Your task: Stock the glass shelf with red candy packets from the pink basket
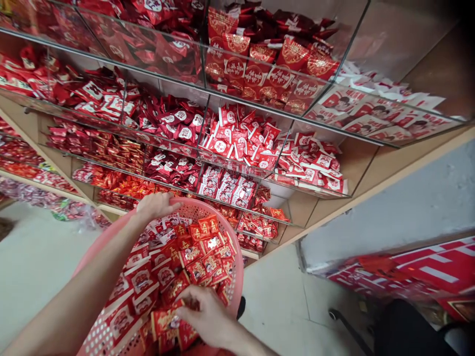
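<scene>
My left hand (158, 205) is closed over the far rim of a round pink plastic basket (238, 277) with a perforated wall. Small red packets fill much of the basket: red-and-white ones (141, 278) lie towards the left, shiny red-and-gold ones (200, 269) towards the right. Down inside the near right part of it, my right hand (208, 316) has its fingers curled round several red-and-gold packets (165, 324). My palm hides part of these packets and the ones beneath.
Wooden shelves (315, 217) with clear-fronted bins stand ahead, filled with red, maroon and white packets (237, 136). To the right are a grey wall (389, 198), red printed sheets or boxes (434, 267) and a black chair-like object (404, 329) on the tiled floor (282, 296).
</scene>
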`<action>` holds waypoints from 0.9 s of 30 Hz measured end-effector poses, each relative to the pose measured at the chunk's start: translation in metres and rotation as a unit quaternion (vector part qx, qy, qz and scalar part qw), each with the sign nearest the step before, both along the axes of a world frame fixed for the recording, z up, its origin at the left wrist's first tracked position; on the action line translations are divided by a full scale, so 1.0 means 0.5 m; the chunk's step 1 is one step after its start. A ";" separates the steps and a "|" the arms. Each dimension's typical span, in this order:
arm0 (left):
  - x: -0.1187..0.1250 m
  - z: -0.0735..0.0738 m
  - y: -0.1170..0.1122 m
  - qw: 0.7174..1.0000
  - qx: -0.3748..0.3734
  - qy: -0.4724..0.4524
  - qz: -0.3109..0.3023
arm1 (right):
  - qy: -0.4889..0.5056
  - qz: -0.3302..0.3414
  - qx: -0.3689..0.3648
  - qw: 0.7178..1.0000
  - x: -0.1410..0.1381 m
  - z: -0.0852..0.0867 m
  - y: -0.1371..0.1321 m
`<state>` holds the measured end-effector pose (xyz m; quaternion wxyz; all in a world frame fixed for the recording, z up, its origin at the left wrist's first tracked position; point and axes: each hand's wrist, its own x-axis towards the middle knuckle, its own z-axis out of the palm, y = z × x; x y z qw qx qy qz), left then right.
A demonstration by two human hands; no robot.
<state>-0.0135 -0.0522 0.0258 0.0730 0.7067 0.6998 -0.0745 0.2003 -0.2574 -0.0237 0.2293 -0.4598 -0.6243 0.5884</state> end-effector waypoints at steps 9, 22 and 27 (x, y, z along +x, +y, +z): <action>0.004 -0.005 0.001 1.000 -0.002 0.010 -0.014 | -0.213 0.003 0.164 0.963 -0.035 -0.030 -0.050; -0.029 -0.043 -0.005 1.000 -0.006 0.024 -0.004 | -0.415 -0.229 0.256 0.842 0.376 -0.192 0.313; -0.054 -0.047 -0.023 0.999 -0.029 0.031 0.016 | -0.467 -0.221 0.203 0.832 0.436 -0.234 0.464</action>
